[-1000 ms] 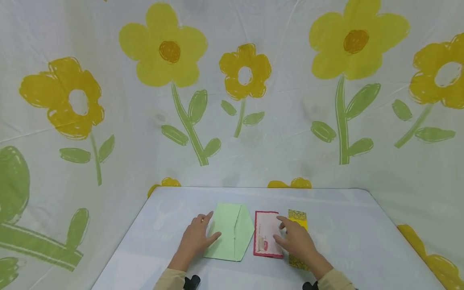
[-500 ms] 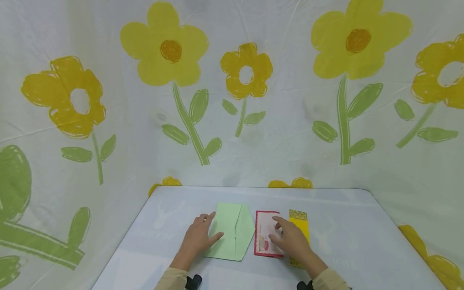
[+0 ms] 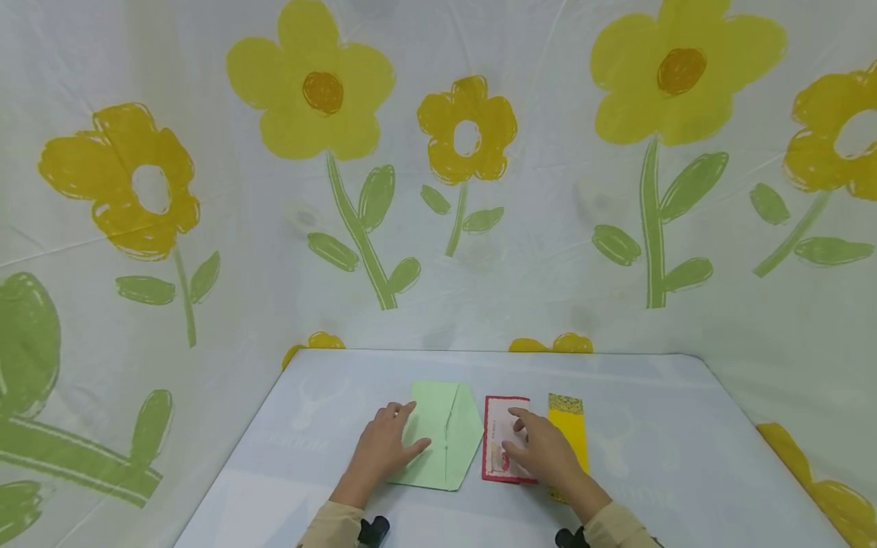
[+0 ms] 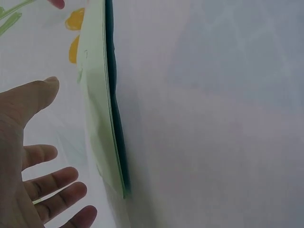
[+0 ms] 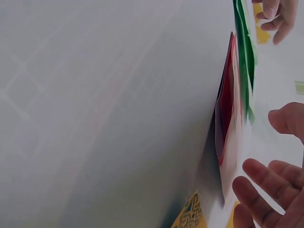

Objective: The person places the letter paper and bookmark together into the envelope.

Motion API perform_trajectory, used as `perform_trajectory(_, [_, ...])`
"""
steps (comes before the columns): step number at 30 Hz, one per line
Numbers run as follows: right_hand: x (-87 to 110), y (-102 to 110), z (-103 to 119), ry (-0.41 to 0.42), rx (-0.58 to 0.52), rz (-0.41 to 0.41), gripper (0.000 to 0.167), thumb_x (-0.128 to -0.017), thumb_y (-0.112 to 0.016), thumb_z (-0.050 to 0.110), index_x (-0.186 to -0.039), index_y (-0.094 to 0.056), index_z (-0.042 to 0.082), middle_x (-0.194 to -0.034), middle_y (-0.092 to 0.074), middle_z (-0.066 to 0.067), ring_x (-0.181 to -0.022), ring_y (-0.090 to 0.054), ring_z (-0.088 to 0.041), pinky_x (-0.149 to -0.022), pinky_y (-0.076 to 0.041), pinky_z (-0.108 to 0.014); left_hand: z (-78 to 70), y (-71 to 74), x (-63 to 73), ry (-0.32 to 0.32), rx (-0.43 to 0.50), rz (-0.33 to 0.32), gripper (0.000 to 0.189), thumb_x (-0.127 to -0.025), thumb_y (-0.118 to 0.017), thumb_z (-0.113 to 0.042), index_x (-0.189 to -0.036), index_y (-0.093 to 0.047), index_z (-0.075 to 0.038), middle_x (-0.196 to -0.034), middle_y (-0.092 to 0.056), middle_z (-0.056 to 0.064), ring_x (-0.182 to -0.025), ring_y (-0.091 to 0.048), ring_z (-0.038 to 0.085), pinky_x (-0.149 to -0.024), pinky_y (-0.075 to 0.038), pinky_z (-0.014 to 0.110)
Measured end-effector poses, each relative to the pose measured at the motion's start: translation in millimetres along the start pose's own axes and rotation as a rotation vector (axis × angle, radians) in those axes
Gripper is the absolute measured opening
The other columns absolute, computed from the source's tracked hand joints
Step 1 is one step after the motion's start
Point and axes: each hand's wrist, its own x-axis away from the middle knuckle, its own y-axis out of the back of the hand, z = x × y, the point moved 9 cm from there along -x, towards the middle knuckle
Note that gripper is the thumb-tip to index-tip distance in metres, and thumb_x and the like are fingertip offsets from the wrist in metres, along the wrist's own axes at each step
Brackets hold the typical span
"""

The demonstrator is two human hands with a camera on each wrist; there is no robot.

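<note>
A light green envelope (image 3: pixel 448 426) lies flat on the table, its pointed flap facing right. My left hand (image 3: pixel 384 445) hovers at its left edge with the fingers spread; the left wrist view shows a gap between that hand (image 4: pixel 33 156) and the envelope (image 4: pixel 99 114). Right of the envelope lies a pale pink card with a red border (image 3: pixel 495 426), printed with small writing. Over its right side is my right hand (image 3: pixel 544 453), fingers loosely bent and holding nothing. Partly behind this hand is a yellow strip with gold patterned ends (image 3: pixel 574 438). In the right wrist view the folded card (image 5: pixel 228 109) gapes slightly.
The white table (image 3: pixel 329 388) has rounded far corners and faint printing. Behind it and at both sides hangs a white cloth (image 3: pixel 534 289) printed with yellow flowers. A black strap piece (image 3: pixel 373 530) sits at my left wrist, another (image 3: pixel 570 537) at my right.
My left hand has shifted a little right, further over the envelope. My right hand has drifted left over the card, uncovering more of the yellow strip. The paper items have stayed put.
</note>
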Motion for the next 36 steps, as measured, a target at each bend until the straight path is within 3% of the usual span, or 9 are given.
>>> perform_trajectory(23, [-4.7, -11.9, 9.1, 0.013, -0.016, 0.018, 0.066, -0.082, -0.084, 0.033, -0.140, -0.059, 0.013, -0.104, -0.067, 0.002, -0.084, -0.056, -0.016, -0.086, -0.056, -0.042, -14.7, -8.9, -5.5, -0.019, -0.030, 0.036, 0.076, -0.088, -0.074, -0.055, -0.144, -0.054, -0.008, -0.125, -0.058, 0.014, -0.111, -0.058, 0.031, -0.087, -0.053, 0.049])
perform_trajectory(36, [-5.3, -15.7, 16.3, 0.046, -0.034, 0.026, 0.066, -0.082, -0.084, 0.030, -0.140, -0.059, 0.011, -0.102, -0.067, 0.001, -0.088, -0.056, -0.017, -0.090, -0.056, -0.045, -23.2, -14.0, -9.1, -0.016, -0.027, 0.057, 0.078, -0.087, -0.073, -0.057, -0.145, -0.053, -0.009, -0.130, -0.057, 0.014, -0.115, -0.057, 0.031, -0.093, -0.052, 0.050])
